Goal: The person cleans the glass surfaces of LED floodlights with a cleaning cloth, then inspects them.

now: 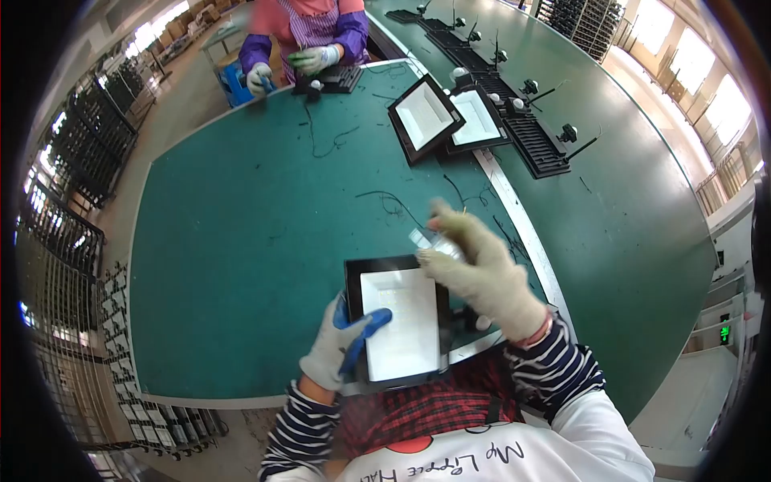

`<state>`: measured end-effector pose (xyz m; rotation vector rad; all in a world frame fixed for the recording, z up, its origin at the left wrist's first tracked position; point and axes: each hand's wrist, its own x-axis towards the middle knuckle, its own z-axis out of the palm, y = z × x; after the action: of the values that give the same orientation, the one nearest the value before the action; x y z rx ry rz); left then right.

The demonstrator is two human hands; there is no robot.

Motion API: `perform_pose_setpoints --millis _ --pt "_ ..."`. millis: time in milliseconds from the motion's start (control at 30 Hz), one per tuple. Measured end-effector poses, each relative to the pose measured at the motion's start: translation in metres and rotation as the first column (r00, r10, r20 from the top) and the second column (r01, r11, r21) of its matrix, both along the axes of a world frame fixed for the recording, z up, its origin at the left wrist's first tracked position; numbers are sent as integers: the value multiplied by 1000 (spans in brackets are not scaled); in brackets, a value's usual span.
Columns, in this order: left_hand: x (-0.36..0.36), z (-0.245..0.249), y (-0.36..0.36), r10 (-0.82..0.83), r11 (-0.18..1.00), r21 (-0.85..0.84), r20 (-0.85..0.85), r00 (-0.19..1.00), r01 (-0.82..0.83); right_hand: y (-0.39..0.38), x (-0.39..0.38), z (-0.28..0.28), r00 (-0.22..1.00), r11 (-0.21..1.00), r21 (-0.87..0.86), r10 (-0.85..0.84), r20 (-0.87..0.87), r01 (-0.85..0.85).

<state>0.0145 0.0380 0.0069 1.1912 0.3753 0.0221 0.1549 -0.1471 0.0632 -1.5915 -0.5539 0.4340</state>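
Lamp: a flat black-framed lamp (pixel 401 329) with a white inside lies face up at the near edge of the green table (pixel 241 241), right in front of the person.
Left hand: the gloved left hand (pixel 341 341) is closed on the lamp's left edge. Its blue-tipped fingers (pixel 368 324) lie over the frame and onto the white inside, touching it.
Right hand: the gloved right hand (pixel 482 277) is raised over the lamp's far right corner, blurred. Thumb and forefinger look pinched on a small clear piece (pixel 428 241). What the piece is cannot be told.
Lamp and fingers: the left fingers touch the lamp. The right fingers are above it, near the far right corner, and contact there cannot be told.
Progress, as a judgement: the lamp's frame and white inside are together, and the clear piece is in the hand, not on the lamp. Work on this lamp looks partway along.
Far side: two similar lamps, one (pixel 423 116) overlapping the other (pixel 479 119), lie on the far part of the table. To their right a row of black parts (pixel 534 140) runs away.
Loose wires: thin dark wires (pixel 321 140) lie on the table between near and far.
Co-worker: at the far end, another person's gloved hands (pixel 313 58) are on a black part.
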Motion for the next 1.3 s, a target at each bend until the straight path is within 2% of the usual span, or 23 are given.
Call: perform_pose_setpoints --millis 33,100,200,300,333,467,567,667,767,800,900,1000,1067,1167,1300 --pt "-1 8 5 -61 997 -49 8 998 61 -9 4 9 999 997 -73 -18 -38 15" --pt "-5 -2 13 -59 998 23 -55 997 61 -23 11 -1 983 977 -210 17 181 22" --pt "-11 -15 14 9 1000 -20 -93 996 -11 -36 5 11 917 769 -637 218 334 50" --pt "-14 -22 9 60 996 -61 -89 994 -66 -29 -5 18 889 728 -681 259 378 78" --pt "-15 -22 8 70 995 -62 -98 993 -77 -28 -7 13 802 749 -649 303 515 134" --pt "-12 -11 10 28 999 28 -97 995 -25 -20 -10 7 693 670 -722 439 572 171" --pt "-10 -7 11 -10 998 67 -69 998 15 -5 -9 10 715 603 -774 455 531 191" --pt "-12 -12 14 -28 999 39 -80 996 31 12 -3 7 657 628 -760 505 560 165" --pt "-12 -4 12 0 989 144 -149 989 21 0 -5 16 679 554 -817 538 498 161" --pt "-14 -11 15 -12 990 138 -111 994 27 -3 -5 16 732 549 -825 508 454 131" --pt "-13 -13 16 -32 996 78 -92 995 39 6 -5 17 692 525 -832 533 487 182" --pt "-10 1 12 -13 1000 15 -125 992 15 15 -4 17 638 584 -796 555 534 158" --pt "-11 -10 16 -62 993 94 -134 989 75 12 -6 17 598 616 -773 566 567 149" --pt "-10 -26 13 -57 991 116 -86 995 67 0 -13 15 687 559 -818 543 483 132" --pt "-7 -13 15 -82 990 105 -114 990 95 36 -18 23 638 526 -839 600 483 141"
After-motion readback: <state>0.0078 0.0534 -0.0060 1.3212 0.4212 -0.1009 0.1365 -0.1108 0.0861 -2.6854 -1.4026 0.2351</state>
